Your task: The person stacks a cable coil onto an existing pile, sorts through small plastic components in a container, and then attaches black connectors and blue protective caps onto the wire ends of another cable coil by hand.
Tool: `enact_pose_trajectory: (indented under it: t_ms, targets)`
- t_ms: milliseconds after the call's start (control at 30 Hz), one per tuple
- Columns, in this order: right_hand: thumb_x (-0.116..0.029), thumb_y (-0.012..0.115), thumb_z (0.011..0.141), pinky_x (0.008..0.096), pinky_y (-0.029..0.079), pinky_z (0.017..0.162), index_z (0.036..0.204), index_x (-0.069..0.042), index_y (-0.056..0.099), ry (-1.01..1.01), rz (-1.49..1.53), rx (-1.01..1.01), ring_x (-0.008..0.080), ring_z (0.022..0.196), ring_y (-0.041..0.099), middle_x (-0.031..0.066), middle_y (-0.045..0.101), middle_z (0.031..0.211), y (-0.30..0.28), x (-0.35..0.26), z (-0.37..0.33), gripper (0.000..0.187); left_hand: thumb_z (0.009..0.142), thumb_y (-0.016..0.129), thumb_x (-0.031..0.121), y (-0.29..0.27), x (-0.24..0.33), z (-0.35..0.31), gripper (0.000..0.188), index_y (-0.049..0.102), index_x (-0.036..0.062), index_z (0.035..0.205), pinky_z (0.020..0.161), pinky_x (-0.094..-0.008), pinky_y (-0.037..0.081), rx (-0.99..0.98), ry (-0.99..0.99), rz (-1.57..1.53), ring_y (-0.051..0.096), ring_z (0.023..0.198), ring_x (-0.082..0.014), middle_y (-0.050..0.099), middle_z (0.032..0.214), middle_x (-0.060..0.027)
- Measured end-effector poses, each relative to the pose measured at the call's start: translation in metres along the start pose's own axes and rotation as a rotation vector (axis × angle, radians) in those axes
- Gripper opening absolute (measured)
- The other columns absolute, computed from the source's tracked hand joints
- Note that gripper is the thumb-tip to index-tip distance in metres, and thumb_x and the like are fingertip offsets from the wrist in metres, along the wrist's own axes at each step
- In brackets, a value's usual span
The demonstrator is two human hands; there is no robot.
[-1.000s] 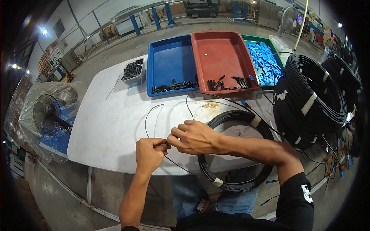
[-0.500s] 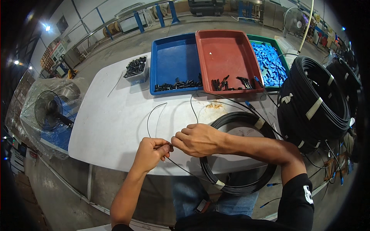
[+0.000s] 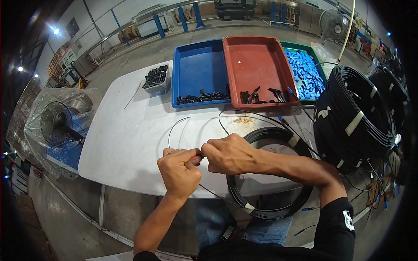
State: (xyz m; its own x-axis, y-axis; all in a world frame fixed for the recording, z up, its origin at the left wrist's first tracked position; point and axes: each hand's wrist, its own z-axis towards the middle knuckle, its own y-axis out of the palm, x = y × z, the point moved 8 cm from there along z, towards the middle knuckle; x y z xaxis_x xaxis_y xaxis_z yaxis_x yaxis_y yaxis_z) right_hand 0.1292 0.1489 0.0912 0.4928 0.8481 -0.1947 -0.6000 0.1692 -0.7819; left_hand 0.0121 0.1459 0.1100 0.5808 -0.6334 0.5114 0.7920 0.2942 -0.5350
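My left hand (image 3: 179, 173) is closed, its thumb and fingers pinched around a thin black cable (image 3: 170, 134) that arcs up over the table and also runs below the hand toward a cable coil. My right hand (image 3: 230, 154), back upward, is closed with its fingertips meeting the left ones. Between the fingertips a small black piece (image 3: 200, 155) shows, mostly hidden; its kind cannot be made out. Under my right forearm lies the black cable coil (image 3: 237, 198), bound with pale tape and overhanging the near table edge. Another black cable loop passes behind my right hand.
On the white table (image 3: 117, 143) stand a clear box (image 3: 157, 82) of black parts, a blue tray (image 3: 200, 69), a red tray (image 3: 259, 61) with some black parts, and a green tray (image 3: 322, 65) of blue connectors. Large cable coils (image 3: 352, 117) rise at the right.
My left hand has turned, knuckles now more upward, and shifted slightly right. My right hand has moved a little up and right, still against the left fingertips.
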Motion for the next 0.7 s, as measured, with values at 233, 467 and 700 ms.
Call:
enact_pose_trajectory:
  t_ms: [233,467,700]
  targets:
    - [-0.012,0.063,0.079,0.0482,0.046,0.051,0.09,0.0,0.049,0.204,0.269,0.042,0.0397,0.057,0.061,0.0161,0.061,0.067,-0.018,-0.001,0.003,0.022,0.059,0.058,-0.012,-0.008,0.023,0.006,0.022,0.068,0.0015,0.072,0.065,-0.0345,0.036,0.125,0.187,0.083,0.06,0.055,-0.0247,0.066,0.06,-0.0067]
    - [-0.014,0.061,0.083,0.0484,0.05,0.054,0.096,0.0,0.051,0.221,0.154,-0.037,0.0383,0.059,0.062,0.0168,0.062,0.072,-0.013,0.002,-0.009,0.021,0.07,0.061,-0.008,0.002,0.003,0.008,0.018,0.073,-0.0004,0.081,0.07,-0.0342,0.043,-0.142,-0.065,-0.02,0.065,0.059,-0.0252,0.07,0.066,-0.0093]
    - [-0.016,0.065,0.078,0.0393,0.053,0.057,0.09,-0.005,0.054,-0.209,-0.131,-0.045,0.0269,0.062,0.063,0.0076,0.057,0.071,-0.005,-0.006,-0.003,0.02,0.085,0.076,0.026,-0.005,-0.01,-0.005,0.054,0.058,0.0019,0.129,0.078,-0.039,0.054,-0.502,-0.097,-0.116,0.07,0.09,-0.032,0.071,0.098,-0.0201]
